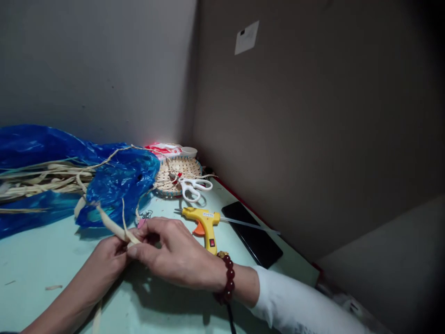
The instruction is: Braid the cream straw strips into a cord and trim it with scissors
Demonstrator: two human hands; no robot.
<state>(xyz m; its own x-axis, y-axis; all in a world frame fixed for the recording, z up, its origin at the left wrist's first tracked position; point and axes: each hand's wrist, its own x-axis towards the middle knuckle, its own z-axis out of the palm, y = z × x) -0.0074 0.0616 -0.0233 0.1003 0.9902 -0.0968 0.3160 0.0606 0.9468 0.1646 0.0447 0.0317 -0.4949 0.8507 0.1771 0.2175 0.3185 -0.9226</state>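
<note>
A pale, flat strip of dried plant fibre (111,225) runs from the bag side into both my hands. My left hand (110,250) is closed on it, its fingertips partly hidden behind the other hand. With thumb and forefinger, my right hand (170,255) pinches the same strip, where a thin end sticks up. Just beyond the fingers lie a small pink piece (142,223) and some metal rings (147,214). To the right of my right hand rests a yellow glue gun (205,220) with a clear glue stick in its back.
A blue plastic bag (121,181) with a bundle of fibre strips (45,178) lies at the left. White-handled scissors (191,188) rest on a woven basket (167,171), near a white cup (189,151). A black phone (252,234) lies by the table's right edge, beside the wall.
</note>
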